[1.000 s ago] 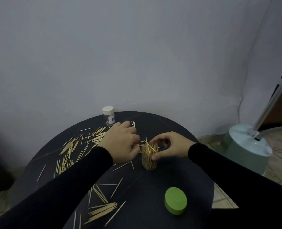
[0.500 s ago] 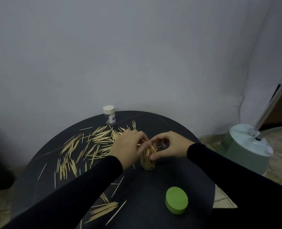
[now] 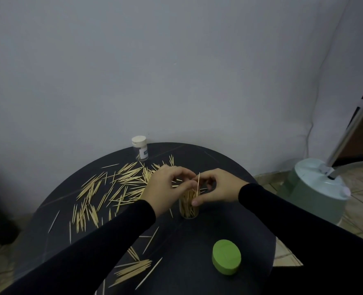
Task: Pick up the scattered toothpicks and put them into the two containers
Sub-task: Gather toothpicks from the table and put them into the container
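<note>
You are mid-deposit: your left hand point(image 3: 165, 188) pinches an upright toothpick point(image 3: 198, 182) at the mouth of the clear container point(image 3: 189, 206), which stands near the middle of the round black table point(image 3: 229, 222) and already looks well stocked. Your right hand point(image 3: 216, 188) curls round the container's rim and side, thumb low on the wall, steadying it. The next move, as I read it, is to let that toothpick drop point-down among the others without pushing any out — the opening looks crowded, so ease it in rather than jab.

Much is left: a broad scatter of toothpicks point(image 3: 116, 188) lies just left of your left hand, and a smaller bunch point(image 3: 133, 271) sits near the table's front edge, where a careless sweep could send some to the floor. The second container point(image 3: 139, 150), capped white, stands at the far edge by the wall, well apart. The green lid point(image 3: 226, 259) lies front right; bare table between it and the container gives your right arm room.
</note>
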Tool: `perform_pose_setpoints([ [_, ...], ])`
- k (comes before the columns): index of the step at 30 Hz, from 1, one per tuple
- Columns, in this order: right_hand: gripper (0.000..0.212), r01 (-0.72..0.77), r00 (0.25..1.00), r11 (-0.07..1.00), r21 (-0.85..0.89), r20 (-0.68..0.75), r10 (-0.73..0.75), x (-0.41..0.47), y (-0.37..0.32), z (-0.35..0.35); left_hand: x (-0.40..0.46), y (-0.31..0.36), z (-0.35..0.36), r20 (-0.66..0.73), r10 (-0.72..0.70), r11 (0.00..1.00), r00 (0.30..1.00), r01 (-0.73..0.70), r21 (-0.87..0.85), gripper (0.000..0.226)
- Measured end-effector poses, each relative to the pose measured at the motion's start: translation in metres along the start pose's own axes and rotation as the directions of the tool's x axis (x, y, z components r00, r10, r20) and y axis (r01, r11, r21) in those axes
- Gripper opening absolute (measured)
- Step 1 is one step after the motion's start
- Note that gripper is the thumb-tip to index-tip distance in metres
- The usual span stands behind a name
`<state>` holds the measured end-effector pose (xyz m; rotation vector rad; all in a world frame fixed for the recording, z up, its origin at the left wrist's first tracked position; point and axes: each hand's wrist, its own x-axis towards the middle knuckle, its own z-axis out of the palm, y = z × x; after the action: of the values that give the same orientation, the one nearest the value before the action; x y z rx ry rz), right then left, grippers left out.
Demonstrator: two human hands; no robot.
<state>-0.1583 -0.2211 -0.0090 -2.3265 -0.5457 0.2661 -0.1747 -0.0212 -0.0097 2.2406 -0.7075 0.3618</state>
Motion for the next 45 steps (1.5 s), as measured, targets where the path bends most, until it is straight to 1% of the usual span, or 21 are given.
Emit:
perform_pose_setpoints([
  [3, 0.034, 0.02, 1.0, 1.0, -0.009, -0.005, -0.02, 0.001, 0.0, 0.0, 0.0, -0.001, 0.001, -0.053, -0.065, 0.996, 0.996, 0.061, -0.066, 0.015],
  [5, 0.037, 0.028, 1.0, 1.0, -0.008, -0.003, -0.028, 0.002, 0.0, 0.001, 0.001, -0.001, 0.005, -0.054, -0.121, 0.99, 0.991, 0.116, -0.084, 0.014],
  [8, 0.041, 0.03, 1.0, 1.0, 0.001, 0.001, -0.03, 0.002, 0.001, 0.002, 0.002, 0.0, 0.012, -0.041, -0.185, 0.983, 0.982, 0.184, -0.022, 0.01],
  [11, 0.038, 0.022, 1.0, 0.999, 0.034, -0.006, -0.022, 0.002, 0.002, 0.002, 0.004, -0.002, 0.016, -0.032, -0.104, 0.993, 0.994, 0.106, 0.057, 0.01],
  [13, 0.036, 0.012, 1.0, 0.999, 0.05, 0.001, -0.012, 0.002, 0.002, 0.002, 0.004, -0.004, 0.015, -0.021, -0.097, 0.995, 0.995, 0.098, 0.028, 0.02],
  [15, 0.033, 0.009, 1.0, 0.998, 0.061, 0.008, -0.01, 0.003, 0.003, 0.003, 0.005, -0.007, 0.014, 0.038, -0.11, 0.994, 0.993, 0.11, -0.004, 0.028],
  [17, 0.033, 0.012, 1.0, 0.997, 0.071, 0.009, -0.012, 0.004, 0.003, 0.002, 0.004, -0.008, 0.012, 0.08, -0.087, 0.996, 0.993, 0.087, 0.01, 0.03],
  [21, 0.036, 0.002, 1.0, 0.997, 0.071, 0.015, -0.003, 0.004, 0.002, 0.002, 0.003, -0.001, 0.013, 0.019, -0.04, 0.999, 0.999, 0.04, -0.002, 0.025],
  [23, 0.042, 0.019, 1.0, 0.997, 0.073, 0.007, -0.02, 0.005, 0.002, 0.004, 0.003, 0.004, 0.016, -0.026, -0.085, 0.996, 0.996, 0.085, -0.002, 0.024],
  [25, 0.047, 0.032, 0.999, 0.997, 0.069, -0.005, -0.032, 0.005, 0.002, 0.005, 0.004, 0.006, 0.018, -0.033, -0.155, 0.988, 0.987, 0.154, -0.01, 0.024],
  [29, 0.033, 0.022, 1.0, 0.997, 0.078, -0.005, -0.022, 0.004, 0.001, 0.003, 0.005, 0.011, 0.019, -0.002, -0.185, 0.982, 0.983, 0.185, 0.049, 0.023],
  [31, 0.032, 0.026, 1.0, 0.996, 0.083, -0.005, -0.026, 0.003, 0.001, 0.004, 0.005, 0.01, 0.018, -0.008, -0.198, 0.98, 0.98, 0.198, 0.006, 0.027],
  [34, 0.04, 0.029, 1.0, 0.997, 0.072, -0.002, -0.029, 0.004, 0.001, 0.004, 0.005, 0.012, 0.014, 0.009, -0.223, 0.971, 0.975, 0.223, -0.09, 0.04],
  [37, 0.04, -0.006, 1.0, 0.999, 0.05, 0.018, 0.005, 0.005, 0.001, 0.003, 0.005, 0.007, 0.008, -0.021, -0.132, 0.991, 0.991, 0.131, -0.027, 0.04],
  [40, 0.051, -0.022, 1.0, 0.999, 0.034, 0.018, 0.021, 0.005, 0.001, 0.003, 0.002, -0.001, 0.0, -0.053, -0.021, 0.998, 0.998, 0.023, 0.051, 0.032],
  [42, 0.051, -0.024, 0.999, 0.999, 0.047, 0.025, 0.023, 0.004, 0.001, 0.004, -0.001, -0.007, -0.004, -0.065, 0.043, 0.994, 0.997, -0.036, 0.108, 0.024],
  [45, 0.049, -0.026, 0.999, 0.998, 0.057, 0.034, 0.024, 0.004, 0.001, 0.004, -0.004, -0.015, -0.006, 0.002, 0.097, 0.978, 0.995, -0.095, 0.188, 0.016],
])
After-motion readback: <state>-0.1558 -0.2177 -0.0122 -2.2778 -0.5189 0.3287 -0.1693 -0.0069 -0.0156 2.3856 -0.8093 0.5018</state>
